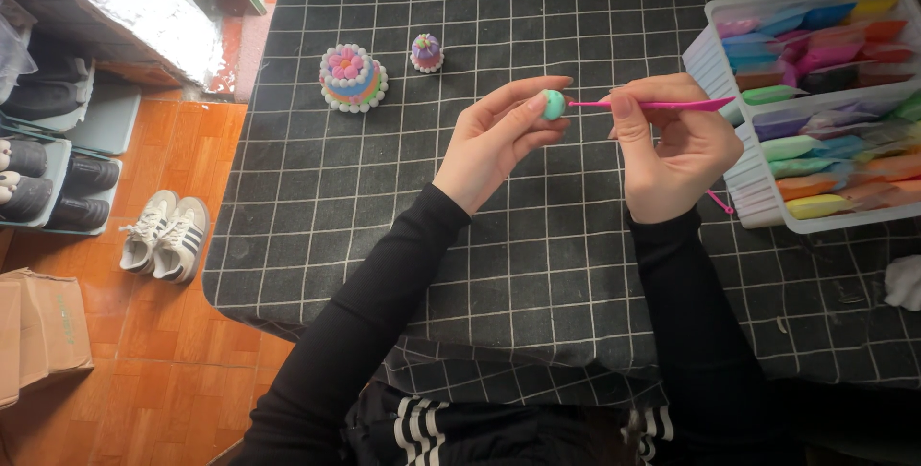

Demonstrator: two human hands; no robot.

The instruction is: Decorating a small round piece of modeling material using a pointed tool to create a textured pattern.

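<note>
My left hand [494, 140] pinches a small teal clay ball [553, 104] between thumb and fingertips above the black grid-patterned tablecloth [537, 255]. My right hand [672, 149] grips a thin pink sculpting tool [662, 104], held level with its tip touching the ball's right side. Both arms wear black sleeves.
A small multicoloured clay cake [353, 77] and a tiny purple clay cupcake [426, 52] stand at the back of the table. A white tray [758, 192] of wrapped coloured clay packs sits at the right. Shoes [165, 236], a shoe rack and a cardboard box occupy the orange floor at left.
</note>
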